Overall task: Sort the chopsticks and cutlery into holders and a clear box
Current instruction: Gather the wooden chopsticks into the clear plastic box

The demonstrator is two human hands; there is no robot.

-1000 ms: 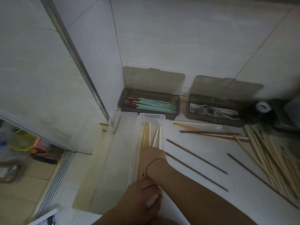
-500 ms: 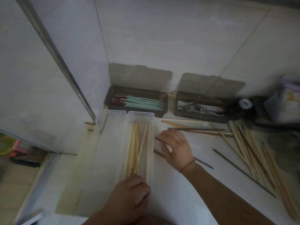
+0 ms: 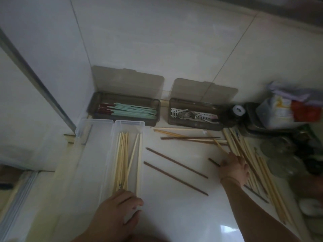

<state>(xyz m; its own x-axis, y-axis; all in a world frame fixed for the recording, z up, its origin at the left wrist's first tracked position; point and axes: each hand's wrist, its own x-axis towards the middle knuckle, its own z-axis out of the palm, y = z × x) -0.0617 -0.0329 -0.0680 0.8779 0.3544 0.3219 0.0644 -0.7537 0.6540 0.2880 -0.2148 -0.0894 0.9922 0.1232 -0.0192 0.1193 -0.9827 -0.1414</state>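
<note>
I see a glossy white counter (image 3: 183, 215) catching glare, and a clear smooth plastic box (image 3: 129, 124) holding pale matt wooden chopsticks (image 3: 122, 159). Two smoky translucent plastic holders (image 3: 122, 102) sit behind; shiny metal forks (image 3: 187, 115) fill one. The dark chopsticks (image 3: 176, 163) look matt.

Both arms are bare from the hands up to where they leave the bottom edge, with no sleeve showing on either forearm. The right hand (image 3: 233, 169) has a thin band round its wrist (image 3: 229, 179), a narrow cord-like loop lying close against the arm; its colour is hard to tell in the dim light. The left hand (image 3: 114, 213) wears nothing visible: no ring, watch or glove.
</note>
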